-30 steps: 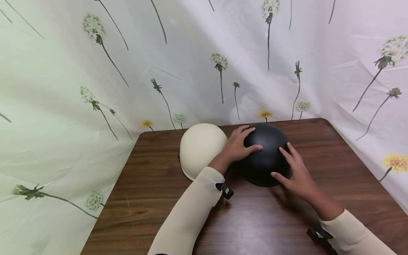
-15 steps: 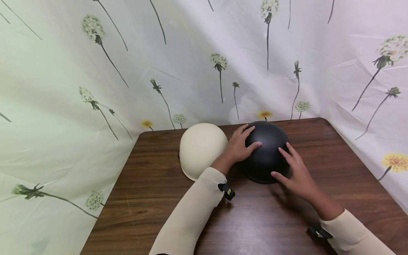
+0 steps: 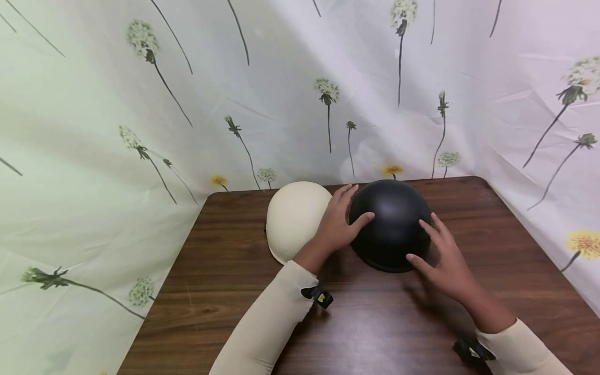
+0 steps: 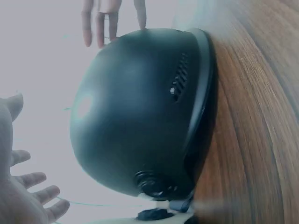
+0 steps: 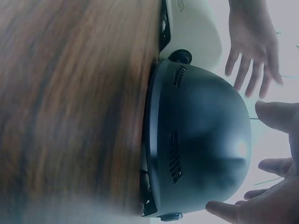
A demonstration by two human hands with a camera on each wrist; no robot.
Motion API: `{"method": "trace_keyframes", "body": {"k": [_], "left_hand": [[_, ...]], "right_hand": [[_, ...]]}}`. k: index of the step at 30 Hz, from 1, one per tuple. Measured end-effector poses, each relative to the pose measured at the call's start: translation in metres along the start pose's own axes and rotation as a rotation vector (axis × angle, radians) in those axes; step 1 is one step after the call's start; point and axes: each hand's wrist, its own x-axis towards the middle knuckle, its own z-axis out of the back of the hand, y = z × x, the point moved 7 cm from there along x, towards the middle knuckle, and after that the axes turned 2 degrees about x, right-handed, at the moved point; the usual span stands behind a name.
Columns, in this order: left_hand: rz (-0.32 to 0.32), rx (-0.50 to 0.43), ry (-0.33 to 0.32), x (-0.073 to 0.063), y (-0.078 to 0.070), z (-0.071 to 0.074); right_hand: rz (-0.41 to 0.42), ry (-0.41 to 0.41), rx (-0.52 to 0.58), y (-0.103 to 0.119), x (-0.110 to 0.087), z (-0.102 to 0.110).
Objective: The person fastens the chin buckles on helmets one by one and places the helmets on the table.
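A black helmet (image 3: 392, 229) sits dome up on the wooden table, its slotted vent (image 5: 174, 156) and a round side knob (image 4: 152, 184) visible in the wrist views. My left hand (image 3: 336, 221) is spread at its left side, thumb overlapping the dome in the head view; the left wrist view has its fingers apart from the shell. On the right side, my right hand (image 3: 447, 268) has its fingers extended, fingertips right at the shell. A cream helmet (image 3: 296, 221) stands to the left of the black one, partly hidden behind my left hand and forearm.
The dark wood table (image 3: 206, 281) ends at a back edge just behind the helmets. Beyond it hangs a pale sheet (image 3: 281, 104) printed with dandelions, also covering both sides. A small dark device (image 3: 319, 297) is strapped at my left wrist.
My left hand has drawn back leftward, off the top of the black helmet, exposing more of the dome. My right hand has shifted slightly right and down.
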Motion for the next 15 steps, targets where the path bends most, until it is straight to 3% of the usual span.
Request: {"method": "trace_keyframes", "body": {"k": [8,15], "left_hand": [[-0.115,-0.005,-0.075,-0.029,-0.012,0.030],[-0.136,0.006,-0.216,-0.054,-0.007,0.065]], "right_hand": [[-0.024,-0.063,0.021,0.001,-0.002,0.016],[-0.064,-0.096,-0.007,0.000,-0.005,0.027]]}}
